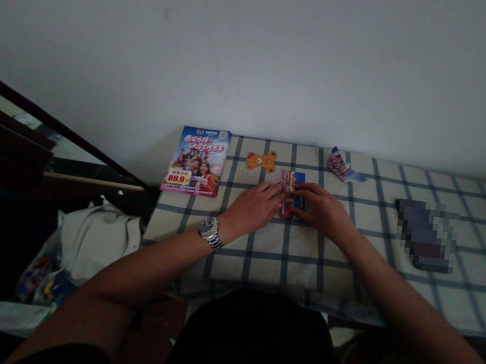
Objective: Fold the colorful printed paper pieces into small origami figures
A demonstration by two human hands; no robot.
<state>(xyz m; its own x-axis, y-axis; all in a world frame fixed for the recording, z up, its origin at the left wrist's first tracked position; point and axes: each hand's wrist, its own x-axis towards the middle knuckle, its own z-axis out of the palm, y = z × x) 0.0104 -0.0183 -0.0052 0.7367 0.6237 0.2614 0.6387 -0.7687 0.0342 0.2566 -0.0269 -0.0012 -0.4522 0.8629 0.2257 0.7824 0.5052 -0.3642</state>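
A folded paper flyer (291, 179), pink on its left and blue on its right, lies on the checked cloth between my hands. My left hand (263, 199) lies across its left part, fingers stretched out and pressing it down. Over the right part, my right hand (322, 209) has thumb and fingertips on the flyer, gripping it near the edge. The fold under my fingers is partly hidden. Just beyond my left hand is a flat orange bear cutout (262, 161). A stack of printed flyers (198, 164) lies at the left end of the cloth.
A crumpled piece of printed paper (344, 166) lies near the wall at the back right. A dark, partly blurred phone-like object (424, 237) rests further right. A white bag (98, 240) sits at lower left, beside the checked cloth (223, 263).
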